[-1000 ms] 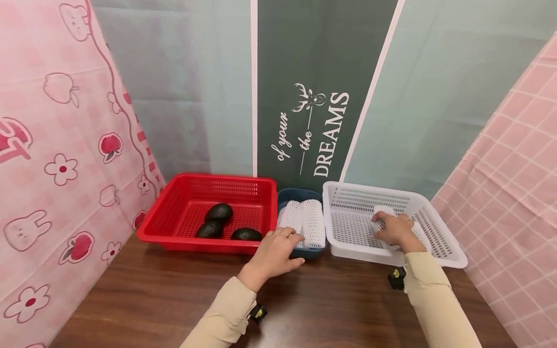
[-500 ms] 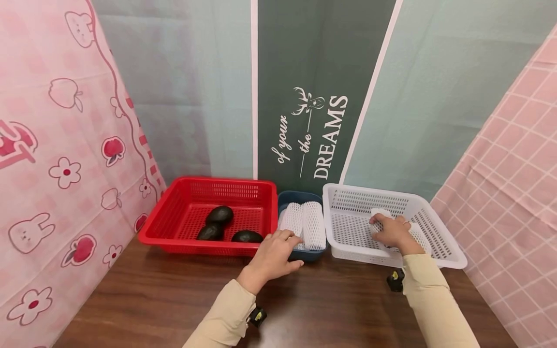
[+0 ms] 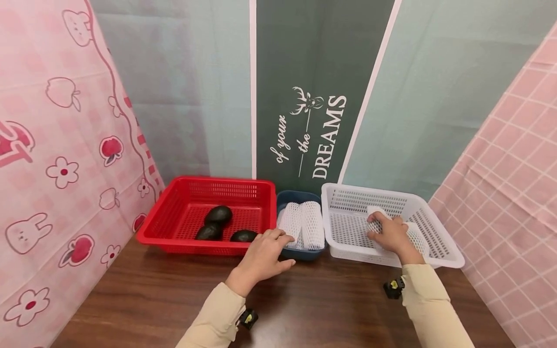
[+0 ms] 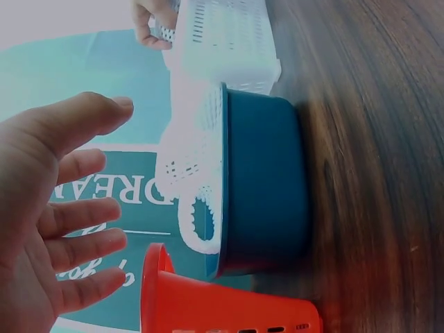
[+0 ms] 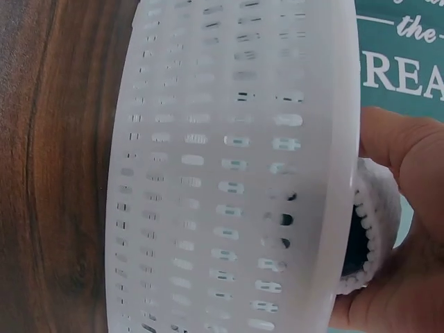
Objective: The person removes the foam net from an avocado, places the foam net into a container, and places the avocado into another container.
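Observation:
My right hand [image 3: 391, 235] is inside the white basket [image 3: 354, 252], its thumb and fingers gripping an avocado in a white foam net sleeve [image 3: 375, 211]. In the right wrist view the avocado's dark end [image 5: 356, 239] shows at the sleeve's open mouth. Beside that hand lies another white net sleeve [image 3: 418, 238], partly hidden by the wrist. My left hand [image 3: 266, 253] is held palm down with relaxed fingers at the near edge of the blue bin [image 4: 267, 180], holding nothing. Several foam net sleeves [image 3: 312, 224] fill this bin.
To the left stands a red basket [image 3: 183, 240] holding three dark avocados [image 3: 219, 215]. The blue bin sits between the two baskets. All three stand on a brown wooden table [image 3: 330, 304], with a green curtain [image 3: 287, 58] behind and pink cloths [image 3: 513, 169] at the sides.
My right hand has shifted slightly left in the white basket along with the sleeved avocado, uncovering more of the other sleeve. My left hand has drawn a little left, away from the sleeves.

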`<state>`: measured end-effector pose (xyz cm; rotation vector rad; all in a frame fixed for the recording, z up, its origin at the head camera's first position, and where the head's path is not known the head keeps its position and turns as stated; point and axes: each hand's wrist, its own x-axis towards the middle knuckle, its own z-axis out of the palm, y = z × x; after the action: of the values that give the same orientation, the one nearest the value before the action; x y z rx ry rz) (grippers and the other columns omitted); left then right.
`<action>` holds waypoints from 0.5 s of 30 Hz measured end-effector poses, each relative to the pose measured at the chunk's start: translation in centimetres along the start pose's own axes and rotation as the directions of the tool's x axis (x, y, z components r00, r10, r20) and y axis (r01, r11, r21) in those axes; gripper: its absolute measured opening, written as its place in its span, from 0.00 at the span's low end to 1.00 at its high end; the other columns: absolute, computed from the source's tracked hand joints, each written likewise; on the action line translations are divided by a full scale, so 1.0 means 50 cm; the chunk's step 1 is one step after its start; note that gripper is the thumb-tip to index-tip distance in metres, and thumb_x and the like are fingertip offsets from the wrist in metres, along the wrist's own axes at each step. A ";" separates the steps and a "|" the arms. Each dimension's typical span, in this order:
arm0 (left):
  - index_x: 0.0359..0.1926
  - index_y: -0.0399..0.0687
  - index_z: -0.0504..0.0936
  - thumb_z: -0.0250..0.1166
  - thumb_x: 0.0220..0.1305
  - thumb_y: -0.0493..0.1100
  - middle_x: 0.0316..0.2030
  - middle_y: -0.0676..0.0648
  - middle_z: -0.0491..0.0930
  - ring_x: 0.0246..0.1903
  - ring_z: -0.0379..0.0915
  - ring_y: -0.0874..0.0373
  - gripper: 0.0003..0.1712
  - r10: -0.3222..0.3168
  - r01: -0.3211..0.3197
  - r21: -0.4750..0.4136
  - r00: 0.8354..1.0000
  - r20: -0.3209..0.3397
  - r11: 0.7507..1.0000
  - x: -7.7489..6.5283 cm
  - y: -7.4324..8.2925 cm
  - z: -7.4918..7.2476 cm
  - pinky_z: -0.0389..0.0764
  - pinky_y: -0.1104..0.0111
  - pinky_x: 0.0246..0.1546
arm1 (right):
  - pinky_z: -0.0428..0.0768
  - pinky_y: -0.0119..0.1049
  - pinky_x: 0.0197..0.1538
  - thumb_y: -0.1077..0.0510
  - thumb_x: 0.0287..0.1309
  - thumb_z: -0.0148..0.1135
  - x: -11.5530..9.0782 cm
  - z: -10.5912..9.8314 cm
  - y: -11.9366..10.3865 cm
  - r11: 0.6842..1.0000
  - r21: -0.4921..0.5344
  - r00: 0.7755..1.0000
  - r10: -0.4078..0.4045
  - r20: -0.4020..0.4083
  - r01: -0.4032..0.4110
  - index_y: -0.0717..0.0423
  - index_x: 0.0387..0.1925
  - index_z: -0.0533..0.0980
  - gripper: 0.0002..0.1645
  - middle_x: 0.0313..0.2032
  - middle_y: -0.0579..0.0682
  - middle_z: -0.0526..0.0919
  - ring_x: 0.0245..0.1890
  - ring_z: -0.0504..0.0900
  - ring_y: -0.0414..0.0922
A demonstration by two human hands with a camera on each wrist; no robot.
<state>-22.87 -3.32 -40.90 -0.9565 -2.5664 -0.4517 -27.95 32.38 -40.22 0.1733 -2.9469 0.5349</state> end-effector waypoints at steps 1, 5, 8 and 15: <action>0.50 0.50 0.79 0.70 0.48 0.57 0.44 0.47 0.76 0.43 0.71 0.55 0.29 0.000 0.000 -0.004 1.000 -0.001 1.000 -0.002 -0.001 -0.001 0.74 0.61 0.43 | 0.61 0.62 0.37 0.56 0.48 0.64 -0.003 0.000 -0.002 1.000 -0.002 1.000 -0.003 -0.007 0.002 0.54 0.42 0.69 0.19 0.36 0.70 0.74 0.39 0.61 0.68; 0.50 0.50 0.80 0.71 0.47 0.56 0.44 0.48 0.76 0.43 0.72 0.55 0.29 0.005 -0.005 -0.022 1.000 -0.019 1.000 -0.009 -0.006 -0.003 0.74 0.61 0.44 | 0.62 0.62 0.37 0.57 0.47 0.63 -0.010 0.002 -0.009 1.000 -0.003 0.999 -0.016 -0.037 0.016 0.54 0.43 0.68 0.20 0.37 0.71 0.73 0.40 0.62 0.68; 0.49 0.50 0.80 0.72 0.46 0.56 0.44 0.48 0.76 0.43 0.71 0.55 0.29 0.008 -0.009 -0.031 1.000 -0.030 0.999 -0.013 -0.010 -0.005 0.74 0.61 0.43 | 0.63 0.63 0.38 0.58 0.47 0.62 -0.014 0.001 -0.016 1.000 0.002 0.998 -0.029 -0.057 0.030 0.53 0.43 0.67 0.20 0.39 0.73 0.69 0.41 0.61 0.70; 0.49 0.50 0.80 0.72 0.47 0.55 0.45 0.47 0.76 0.44 0.71 0.54 0.28 0.012 -0.013 -0.047 1.000 -0.029 0.999 -0.019 -0.024 -0.006 0.74 0.60 0.42 | 0.60 0.70 0.43 0.61 0.48 0.61 -0.026 -0.005 -0.035 0.997 0.052 0.994 -0.055 -0.095 0.060 0.53 0.47 0.67 0.22 0.50 0.79 0.60 0.54 0.54 0.76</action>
<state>-22.94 -4.81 -41.26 -0.9742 -2.5332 -0.5208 -26.39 30.94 -39.61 0.2320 -2.8286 0.5987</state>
